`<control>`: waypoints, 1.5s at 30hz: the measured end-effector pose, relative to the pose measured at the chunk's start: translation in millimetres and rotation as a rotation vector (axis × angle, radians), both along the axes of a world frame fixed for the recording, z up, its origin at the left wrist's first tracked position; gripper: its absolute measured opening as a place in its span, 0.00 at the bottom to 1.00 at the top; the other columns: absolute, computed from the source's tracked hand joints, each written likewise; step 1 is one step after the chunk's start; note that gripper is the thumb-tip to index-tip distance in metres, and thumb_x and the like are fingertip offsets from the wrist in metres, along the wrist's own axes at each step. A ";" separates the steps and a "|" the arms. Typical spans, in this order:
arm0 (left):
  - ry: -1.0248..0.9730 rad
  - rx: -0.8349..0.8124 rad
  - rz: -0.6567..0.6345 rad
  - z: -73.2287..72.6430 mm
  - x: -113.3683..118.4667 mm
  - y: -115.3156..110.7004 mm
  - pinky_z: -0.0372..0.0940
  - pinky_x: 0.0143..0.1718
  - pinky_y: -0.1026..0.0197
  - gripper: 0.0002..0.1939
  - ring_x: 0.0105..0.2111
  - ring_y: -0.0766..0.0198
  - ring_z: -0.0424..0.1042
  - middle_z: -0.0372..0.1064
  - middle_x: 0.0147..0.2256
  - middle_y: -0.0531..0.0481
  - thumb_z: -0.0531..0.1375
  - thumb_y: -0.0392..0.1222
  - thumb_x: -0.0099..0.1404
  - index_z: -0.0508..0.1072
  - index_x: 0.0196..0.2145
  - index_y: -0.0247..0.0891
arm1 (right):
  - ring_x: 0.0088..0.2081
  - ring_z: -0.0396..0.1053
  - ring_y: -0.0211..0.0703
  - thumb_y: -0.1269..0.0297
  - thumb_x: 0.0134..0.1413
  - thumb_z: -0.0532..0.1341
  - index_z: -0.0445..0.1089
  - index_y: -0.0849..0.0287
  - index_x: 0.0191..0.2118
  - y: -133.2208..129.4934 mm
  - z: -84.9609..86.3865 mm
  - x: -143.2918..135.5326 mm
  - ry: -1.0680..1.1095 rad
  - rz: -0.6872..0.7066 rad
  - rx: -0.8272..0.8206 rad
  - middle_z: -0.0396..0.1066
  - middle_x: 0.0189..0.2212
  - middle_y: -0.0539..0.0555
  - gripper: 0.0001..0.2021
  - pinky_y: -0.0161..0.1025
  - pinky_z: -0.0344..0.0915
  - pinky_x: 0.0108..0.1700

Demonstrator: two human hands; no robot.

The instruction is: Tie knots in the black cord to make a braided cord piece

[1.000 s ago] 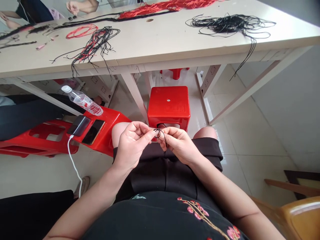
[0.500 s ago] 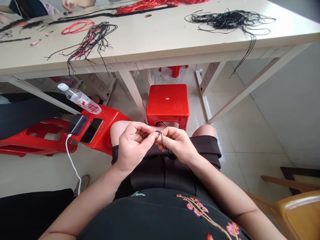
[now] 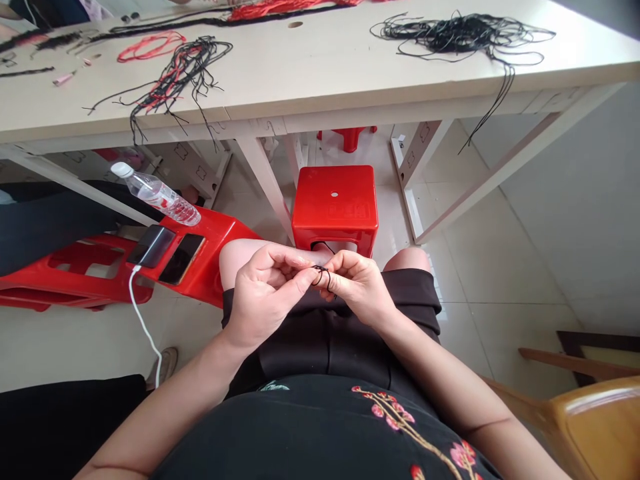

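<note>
A thin black cord (image 3: 322, 269) is pinched between my two hands above my lap, with small loops showing at the fingertips. My left hand (image 3: 267, 290) grips it between thumb and fingers. From the other side my right hand (image 3: 357, 283) also pinches the cord, and a loop lies over its thumb. The fingers hide part of the cord, so the form of any knot cannot be made out. One strand runs up past the fingers in front of the red stool.
A red stool (image 3: 335, 200) stands ahead of my knees. On the left, another red stool (image 3: 220, 233) carries a water bottle (image 3: 163, 197), a phone (image 3: 183, 259) and a power bank (image 3: 151, 247) with a white cable. The white table (image 3: 300, 73) holds black cord bundles (image 3: 460, 37) and red cords (image 3: 153, 48).
The cord loops at my fingertips have become smaller, and the end dangling below them shows less. My hands stay nearly in place. Another person's hand at the top left has mostly left view.
</note>
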State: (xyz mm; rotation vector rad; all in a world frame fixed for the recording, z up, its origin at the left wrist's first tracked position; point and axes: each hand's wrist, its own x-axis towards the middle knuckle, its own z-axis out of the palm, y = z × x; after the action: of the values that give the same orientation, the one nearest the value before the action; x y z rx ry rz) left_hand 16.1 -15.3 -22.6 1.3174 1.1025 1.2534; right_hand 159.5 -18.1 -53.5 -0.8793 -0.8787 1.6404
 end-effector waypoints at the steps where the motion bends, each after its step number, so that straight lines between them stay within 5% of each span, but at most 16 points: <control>1: -0.034 -0.022 -0.020 0.3 0.4 -0.2 0.72 0.30 0.63 0.09 0.27 0.67 0.74 0.72 0.27 0.54 0.67 0.34 0.50 0.70 0.28 0.38 | 0.18 0.64 0.32 0.53 0.30 0.73 0.65 0.59 0.22 0.1 -0.8 -0.1 0.001 0.000 0.006 0.68 0.15 0.45 0.20 0.31 0.63 0.21; 8: -0.278 -0.280 0.016 3.8 6.7 5.0 0.70 0.28 0.67 0.13 0.25 0.71 0.72 0.71 0.27 0.55 0.69 0.32 0.44 0.67 0.22 0.35 | 0.25 0.68 0.37 0.54 0.44 0.68 0.67 0.58 0.27 2.0 -10.7 2.9 -0.128 -0.026 0.204 0.71 0.23 0.49 0.14 0.35 0.67 0.27; 12: -0.274 -0.199 0.134 0.6 8.1 9.8 0.70 0.29 0.67 0.12 0.26 0.71 0.72 0.71 0.27 0.55 0.68 0.32 0.44 0.68 0.24 0.36 | 0.38 0.69 0.42 0.66 0.52 0.63 0.70 0.57 0.34 -2.0 -4.5 3.8 -0.517 -0.429 0.598 0.72 0.33 0.54 0.03 0.42 0.68 0.40; 16: -0.225 -0.082 0.178 -2.7 11.8 8.7 0.70 0.31 0.66 0.10 0.27 0.70 0.72 0.71 0.27 0.55 0.67 0.32 0.47 0.70 0.27 0.37 | 0.33 0.69 0.39 0.71 0.54 0.61 0.69 0.56 0.34 -6.1 4.0 -4.7 -0.615 -0.445 0.799 0.72 0.29 0.52 0.03 0.38 0.68 0.36; 25: -0.318 -0.183 0.082 4.4 15.8 -1.2 0.70 0.34 0.68 0.10 0.29 0.70 0.73 0.71 0.27 0.55 0.68 0.33 0.48 0.71 0.27 0.37 | 0.30 0.71 0.37 0.65 0.50 0.66 0.68 0.56 0.34 -9.0 -6.4 -8.0 -0.365 -0.323 0.455 0.73 0.29 0.49 0.06 0.35 0.70 0.34; 33: -0.242 -0.121 0.079 -6.8 14.0 1.3 0.71 0.34 0.68 0.08 0.28 0.71 0.74 0.73 0.27 0.54 0.67 0.33 0.50 0.71 0.28 0.36 | 0.28 0.66 0.37 0.69 0.53 0.60 0.70 0.57 0.30 -6.2 2.4 -1.2 -0.634 -0.399 0.537 0.71 0.26 0.50 0.03 0.35 0.65 0.32; 39: -0.135 -0.056 0.130 -13.9 11.8 7.4 0.71 0.31 0.66 0.08 0.28 0.69 0.74 0.73 0.27 0.53 0.67 0.34 0.51 0.70 0.28 0.37 | 0.21 0.57 0.31 0.62 0.54 0.59 0.64 0.58 0.28 -5.7 4.6 7.3 -0.258 -0.032 0.166 0.62 0.22 0.46 0.07 0.32 0.57 0.25; 45: 0.091 0.119 0.139 -16.3 8.8 6.6 0.71 0.31 0.65 0.06 0.27 0.68 0.74 0.72 0.27 0.52 0.64 0.36 0.55 0.70 0.29 0.37 | 0.29 0.58 0.33 0.64 0.50 0.61 0.67 0.60 0.27 -4.8 6.5 18.7 0.109 0.302 -0.107 0.63 0.32 0.50 0.06 0.31 0.60 0.28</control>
State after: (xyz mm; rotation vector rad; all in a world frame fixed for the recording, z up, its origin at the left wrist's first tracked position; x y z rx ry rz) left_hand 24.9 -8.7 -38.9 1.4185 1.2171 1.3903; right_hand 178.2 -22.9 -47.0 -0.7471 -0.8867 1.9927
